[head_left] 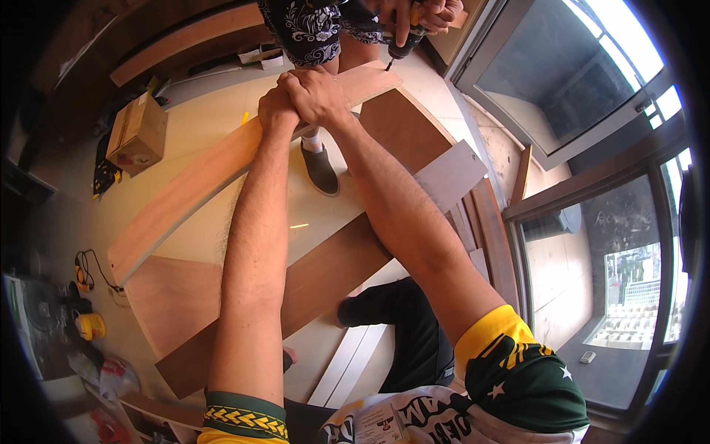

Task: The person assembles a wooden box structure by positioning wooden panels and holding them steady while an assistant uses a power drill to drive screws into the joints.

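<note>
My left hand [276, 109] and my right hand [316, 95] are together on the top edge of a long wooden board [188, 185]. Both are closed over it, the right overlapping the left; some fingertips are hidden. Opposite me, a co-worker's hands [436, 13] hold a power drill [407, 46], its bit touching or just above the board's right end. The long board belongs to an upright frame with a wooden end panel [176, 292] at left, another panel [405, 126] at right, and a darker near board [303, 275] passing beneath my forearms.
A cardboard box [138, 132] stands on the tiled floor at far left. Corded tools, among them a yellow one [90, 325], lie at left. Glass doors [566, 70] and stacked boards [488, 233] are at right. A co-worker's shoe [319, 169] stands inside the frame.
</note>
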Demonstrator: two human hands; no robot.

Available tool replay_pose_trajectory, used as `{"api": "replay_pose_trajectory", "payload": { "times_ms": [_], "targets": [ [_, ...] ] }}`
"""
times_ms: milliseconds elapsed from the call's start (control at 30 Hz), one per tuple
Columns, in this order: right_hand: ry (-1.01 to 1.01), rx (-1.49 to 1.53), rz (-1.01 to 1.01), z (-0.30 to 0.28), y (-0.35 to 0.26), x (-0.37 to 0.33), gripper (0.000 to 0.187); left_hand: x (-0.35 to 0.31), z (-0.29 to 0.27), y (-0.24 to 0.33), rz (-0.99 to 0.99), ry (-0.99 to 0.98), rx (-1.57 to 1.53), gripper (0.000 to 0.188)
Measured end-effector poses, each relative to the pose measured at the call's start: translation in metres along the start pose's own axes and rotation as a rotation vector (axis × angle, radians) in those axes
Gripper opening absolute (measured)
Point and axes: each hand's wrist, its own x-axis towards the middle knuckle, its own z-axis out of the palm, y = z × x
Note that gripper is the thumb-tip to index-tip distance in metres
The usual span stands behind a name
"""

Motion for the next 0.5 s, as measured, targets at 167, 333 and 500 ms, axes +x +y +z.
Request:
{"api": "replay_pose_trajectory", "payload": {
  "times_ms": [167, 333, 500],
  "targets": [
    [-0.008, -0.165, -0.028, -0.001, 0.021, 0.005, 0.053, 0.042, 0.029, -0.011, 0.082, -0.072, 0.091, 0.061],
    [0.114, 0.022, 0.091, -0.012, -0.020, -0.007, 0.045, 0.067, 0.033, -0.042, 0.210, 0.016, 0.098, 0.054],
    [0.484, 0.233, 0.034, -0.099, -0.045, -0.062, 0.032, 0.045, 0.020, -0.019, 0.481, 0.349, -0.014, 0.037]
  ]
}}
